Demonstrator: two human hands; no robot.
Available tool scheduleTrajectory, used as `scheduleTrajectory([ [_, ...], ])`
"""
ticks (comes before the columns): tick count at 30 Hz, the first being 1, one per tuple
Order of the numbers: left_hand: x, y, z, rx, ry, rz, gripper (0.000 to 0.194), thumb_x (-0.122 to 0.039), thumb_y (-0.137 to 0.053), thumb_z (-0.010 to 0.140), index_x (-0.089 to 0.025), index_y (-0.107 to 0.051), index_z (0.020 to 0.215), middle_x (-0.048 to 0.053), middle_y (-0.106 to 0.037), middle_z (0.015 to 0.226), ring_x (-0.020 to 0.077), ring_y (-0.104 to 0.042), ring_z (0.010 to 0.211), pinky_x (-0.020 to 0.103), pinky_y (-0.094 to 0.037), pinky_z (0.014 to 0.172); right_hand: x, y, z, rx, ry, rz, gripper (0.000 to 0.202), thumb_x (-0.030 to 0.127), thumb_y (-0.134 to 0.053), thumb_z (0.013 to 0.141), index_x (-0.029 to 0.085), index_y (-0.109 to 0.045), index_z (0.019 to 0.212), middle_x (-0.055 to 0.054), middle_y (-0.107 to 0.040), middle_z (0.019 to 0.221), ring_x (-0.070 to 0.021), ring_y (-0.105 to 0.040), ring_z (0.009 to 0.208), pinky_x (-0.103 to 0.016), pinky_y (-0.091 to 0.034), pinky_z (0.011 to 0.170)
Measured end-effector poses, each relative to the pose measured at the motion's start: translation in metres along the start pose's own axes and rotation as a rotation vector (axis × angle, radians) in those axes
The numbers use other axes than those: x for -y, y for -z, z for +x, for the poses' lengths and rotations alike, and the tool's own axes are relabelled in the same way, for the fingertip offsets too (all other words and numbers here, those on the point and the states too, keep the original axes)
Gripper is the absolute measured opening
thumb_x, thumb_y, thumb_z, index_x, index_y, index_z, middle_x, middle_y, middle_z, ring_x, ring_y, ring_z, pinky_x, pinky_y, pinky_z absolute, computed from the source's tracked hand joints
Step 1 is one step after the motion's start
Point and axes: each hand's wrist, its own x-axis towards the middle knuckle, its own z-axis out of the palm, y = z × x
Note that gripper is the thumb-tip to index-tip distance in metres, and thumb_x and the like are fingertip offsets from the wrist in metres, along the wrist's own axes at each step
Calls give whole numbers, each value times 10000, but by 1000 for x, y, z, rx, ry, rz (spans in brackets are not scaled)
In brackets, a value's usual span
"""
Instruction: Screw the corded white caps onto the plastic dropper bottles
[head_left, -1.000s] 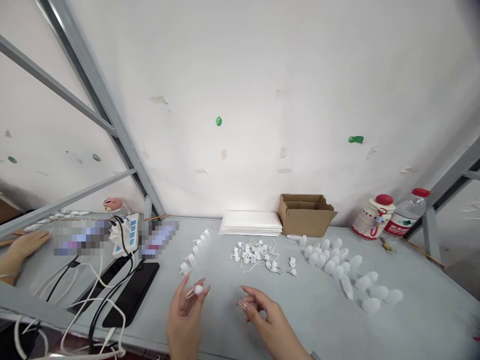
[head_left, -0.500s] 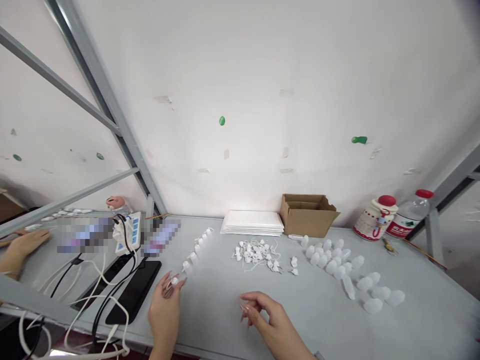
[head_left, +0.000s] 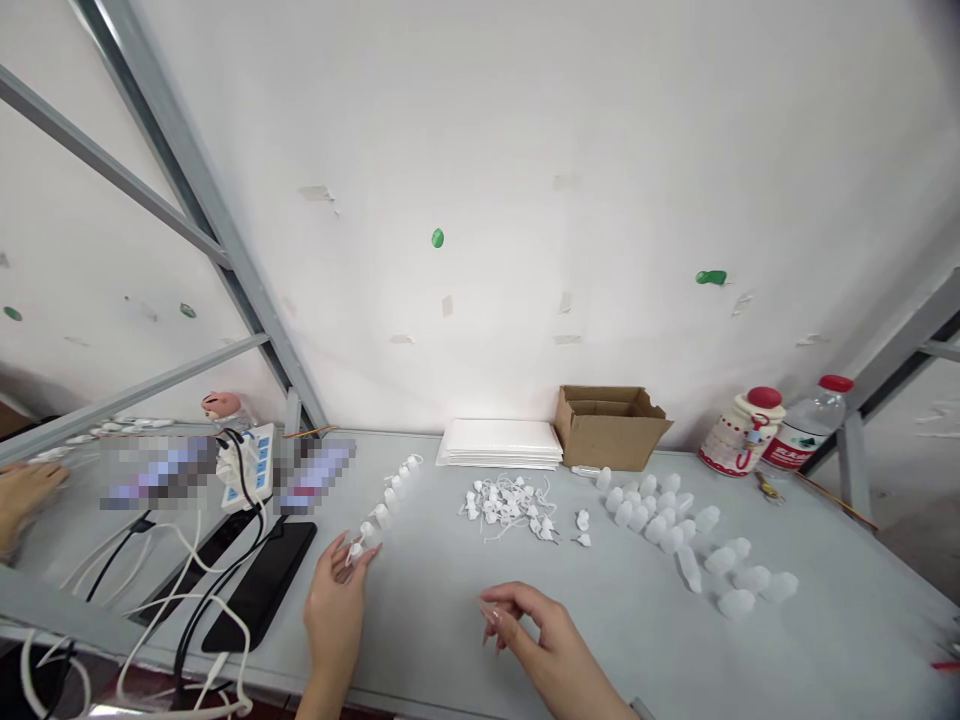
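Observation:
My left hand [head_left: 339,590] has its thumb and fingers around a small white capped piece [head_left: 355,551], at the near end of a slanting row of similar white pieces [head_left: 382,515]. My right hand [head_left: 536,640] hovers over the grey table [head_left: 427,620] with bent fingers, thumb near the index finger; nothing shows between them. Beyond it lies a pile of small white caps with cords [head_left: 506,503], and two loose caps [head_left: 583,520] sit to its right. Several frosted, translucent pieces [head_left: 660,525] are spread over the right side of the table.
A cardboard box [head_left: 609,440] and flat white stack [head_left: 499,443] stand by the wall. A decorated jar [head_left: 739,440] and bottle [head_left: 799,440] are at right. On the left are a power strip [head_left: 251,467], cables, a black device [head_left: 262,585] and another person's hand [head_left: 30,495].
My left hand has moved slightly forward and right with the white piece, closer to the row. My right hand is nearly still. The view has shifted slightly.

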Motion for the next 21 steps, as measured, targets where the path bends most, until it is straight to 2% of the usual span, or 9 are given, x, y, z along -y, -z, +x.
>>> scheduleTrajectory([
  [7,-1,-1,-1,27,-17,51,605,-486,-650,588,-205,-524,1110,103,-654,1058,290,-605,1001,406,-446,898,1,1,-1,2,-2,-7,367,470,-484,840,151,-644,926,-56,-667,756,-157,-600,677,-265,-467,711],
  [9,-10,2,-7,-61,-122,140,656,-512,-666,579,-194,-521,1134,121,-615,1130,313,-554,1068,445,-405,942,0,2,-1,-2,1,-8,371,475,-486,837,153,-647,922,-55,-667,753,-158,-598,676,-266,-470,708],
  [11,-19,6,-14,-228,-322,223,680,-518,-667,598,-174,-511,1164,148,-552,1215,325,-467,1162,462,-338,1002,0,3,-1,-26,1,-2,372,485,-490,830,159,-653,906,-52,-668,741,-160,-597,669,-265,-473,691],
  [13,-28,7,-23,-317,-498,239,556,-466,-631,678,-155,-534,1129,163,-557,1187,307,-463,1162,442,-320,1018,-1,4,-1,-57,-10,3,374,490,-488,827,165,-656,900,-52,-670,741,-163,-597,664,-265,-475,674],
  [14,-31,5,-28,-296,-555,230,456,-433,-598,720,-157,-557,1080,160,-589,1119,297,-497,1117,434,-340,1003,-1,6,-1,-68,-17,4,370,485,-484,829,167,-657,903,-52,-671,748,-165,-599,668,-265,-476,671],
  [15,-34,1,-33,-226,-594,216,354,-402,-561,755,-169,-577,1022,147,-618,1036,286,-538,1052,427,-371,972,-2,7,-1,-78,-25,1,361,476,-483,831,169,-658,905,-52,-671,755,-167,-602,675,-266,-477,672],
  [17,-37,-14,-44,40,-651,192,227,-357,-492,801,-198,-591,930,113,-646,903,257,-596,903,406,-437,882,-4,10,-1,-95,-32,-12,332,446,-485,834,174,-657,914,-48,-667,770,-168,-607,682,-268,-478,678],
  [19,-41,-35,-57,360,-682,223,223,-326,-465,821,-207,-582,969,86,-648,889,229,-606,843,371,-476,796,-7,14,-2,-127,-24,-41,299,410,-488,836,176,-654,923,-45,-658,784,-165,-607,680,-270,-479,682],
  [21,-45,-58,-69,592,-712,288,244,-279,-443,836,-214,-555,1042,71,-636,922,214,-599,867,358,-483,779,-13,19,-3,-169,-10,-92,275,370,-486,838,173,-649,940,-47,-650,814,-165,-604,691,-275,-479,696],
])
